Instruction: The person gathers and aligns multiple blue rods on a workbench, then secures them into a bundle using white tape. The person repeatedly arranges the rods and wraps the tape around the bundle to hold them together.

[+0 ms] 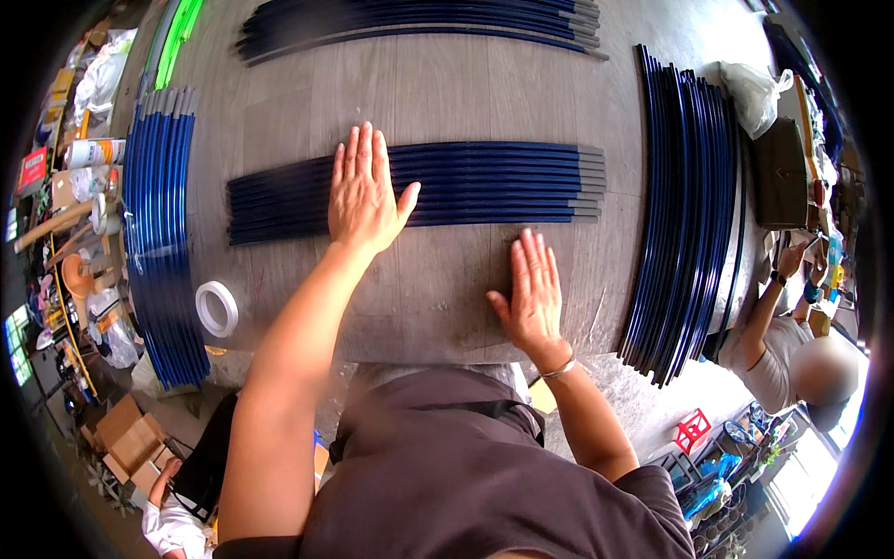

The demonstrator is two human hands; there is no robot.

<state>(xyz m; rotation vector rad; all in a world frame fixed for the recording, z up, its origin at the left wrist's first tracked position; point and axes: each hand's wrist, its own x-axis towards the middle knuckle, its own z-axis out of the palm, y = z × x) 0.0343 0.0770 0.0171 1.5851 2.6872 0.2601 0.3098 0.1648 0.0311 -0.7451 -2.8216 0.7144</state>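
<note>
A flat row of dark blue rods with grey ends point(484, 182) lies crosswise on the wood-grain table point(447, 289) in front of me. My left hand point(365, 196) rests flat across the rods left of their middle, fingers stretched toward the far side and thumb out. Just on the near side of the row, toward its grey-tipped right end, my right hand point(534, 289) is held over the table with its fingers extended and nothing in it. A bracelet circles the right wrist.
More blue rods lie in a far bundle point(410, 23), a left bundle point(158, 233) and a large right bundle point(680, 214). A white tape roll point(217, 309) sits near the left bundle. Green rods point(177, 42) are far left. Other people point(773, 345) are at right and lower left.
</note>
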